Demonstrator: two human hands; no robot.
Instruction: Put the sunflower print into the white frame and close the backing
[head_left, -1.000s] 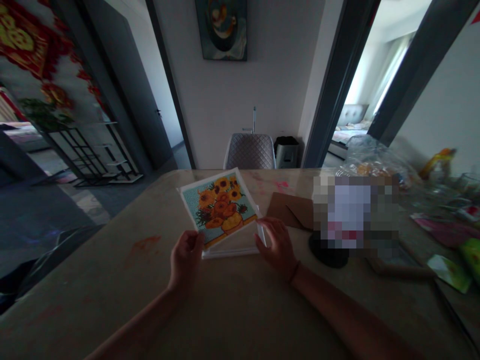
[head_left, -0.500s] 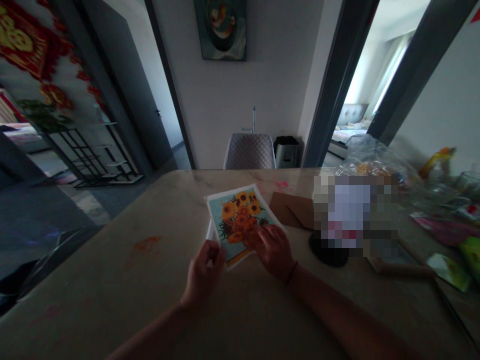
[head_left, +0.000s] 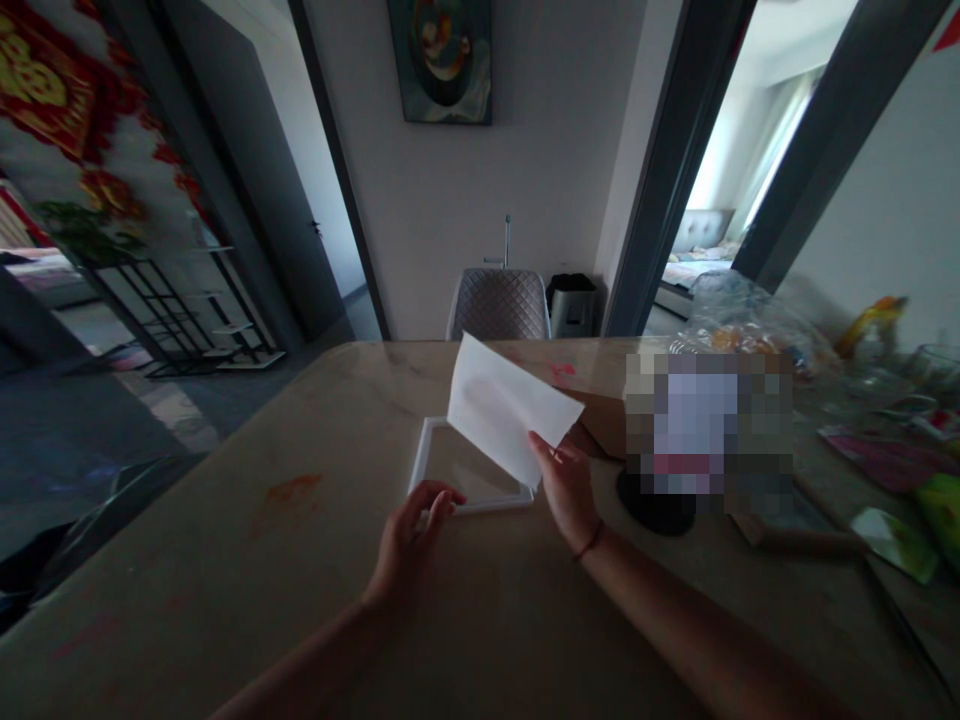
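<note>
My right hand pinches the lower right part of a sheet of paper, tilted up so that its blank white side faces me. The sunflower picture on its other face is out of sight. Beneath and left of the sheet, a thin white rectangular frame lies flat on the table, and the tabletop colour shows through its middle. My left hand rests at the frame's lower left corner, its thumb and forefinger slightly apart with nothing visible between them.
A brown envelope lies behind my right hand. To the right are a black round base under a blurred-out patch, a brown-edged tray and a clear plastic bag. A grey quilted chair stands beyond the table.
My right hand has lifted and turned the sunflower picture over, so its white back shows. My left hand has let go of the sheet's corner. The white frame beneath is uncovered.
</note>
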